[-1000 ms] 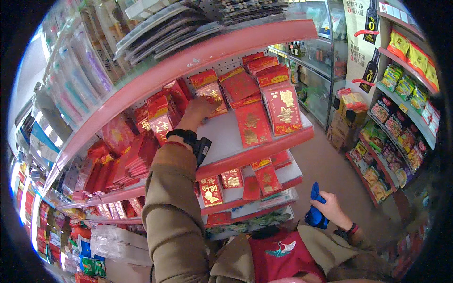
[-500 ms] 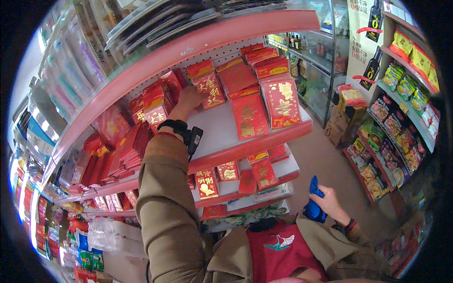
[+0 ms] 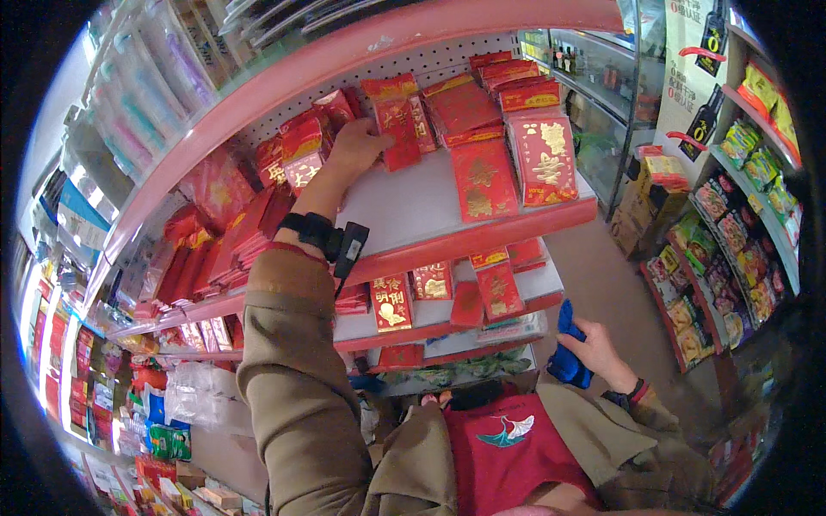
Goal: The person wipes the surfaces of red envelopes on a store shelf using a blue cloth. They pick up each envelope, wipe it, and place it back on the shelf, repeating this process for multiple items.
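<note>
My left hand reaches to the back of a white shelf with a pink edge, its curled fingers on a red envelope packet with gold characters. More red envelope stacks lie at both sides, including a gold-printed stack and a loose-looking pile on the left. My right hand is closed on a folded blue cloth, held low at the right of the shelving.
Lower shelves carry more red envelopes. Racks of snack packets stand on the right, beside a glass display case and cardboard boxes. Plastic packs hang at upper left; bagged goods sit at lower left.
The view has shifted, with the shelf appearing higher. The red packet under my left hand now sits differently, partly covering the gold-printed one behind it. My right hand still holds the blue cloth.
</note>
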The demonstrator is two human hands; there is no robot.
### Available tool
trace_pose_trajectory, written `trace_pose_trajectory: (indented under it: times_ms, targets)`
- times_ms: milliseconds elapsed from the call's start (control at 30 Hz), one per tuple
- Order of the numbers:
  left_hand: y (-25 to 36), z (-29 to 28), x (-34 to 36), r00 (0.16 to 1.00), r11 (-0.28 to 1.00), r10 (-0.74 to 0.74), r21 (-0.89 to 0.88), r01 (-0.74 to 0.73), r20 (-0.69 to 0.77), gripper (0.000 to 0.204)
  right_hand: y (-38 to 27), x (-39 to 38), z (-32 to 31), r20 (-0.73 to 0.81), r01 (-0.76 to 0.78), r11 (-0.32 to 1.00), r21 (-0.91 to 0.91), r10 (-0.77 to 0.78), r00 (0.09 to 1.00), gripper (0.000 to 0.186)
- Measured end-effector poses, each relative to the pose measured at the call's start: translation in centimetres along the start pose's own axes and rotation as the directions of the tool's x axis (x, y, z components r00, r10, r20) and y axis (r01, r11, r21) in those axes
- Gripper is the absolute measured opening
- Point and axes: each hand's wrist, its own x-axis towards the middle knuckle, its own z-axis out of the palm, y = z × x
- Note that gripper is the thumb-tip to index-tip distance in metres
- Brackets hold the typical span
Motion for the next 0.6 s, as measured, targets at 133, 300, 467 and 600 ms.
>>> trace_pose_trajectory:
  times_ms: [133,300,467,600]
  targets:
    - [2.0,-1.3,-4.4,0.999,0.940,0.009,-0.341,-0.024,-0.044,0.023,-0.4,0.2,0.8,0.055,0.001,0.999,0.051,-0.004,0.998,0.026]
    - [2.4,-3.2,-12.0,0.995,0.684,-0.094,-0.728,0.045,-0.027,0.012,0.4,0.9,2.4,0.110,0.000,1.000,0.028,-0.003,0.994,0.028]
    - [1.3,-3.4,-18.6,0.981,0.419,-0.157,-0.907,-0.038,-0.113,0.009,-0.3,1.1,3.7,0.175,-0.002,0.994,0.105,-0.017,0.984,0.028]
    - [0.5,-2.8,-22.8,0.956,0.345,-0.273,-0.939,-0.005,-0.105,0.007,-2.4,2.2,4.7,0.217,0.085,0.990,0.111,-0.107,0.970,0.028]
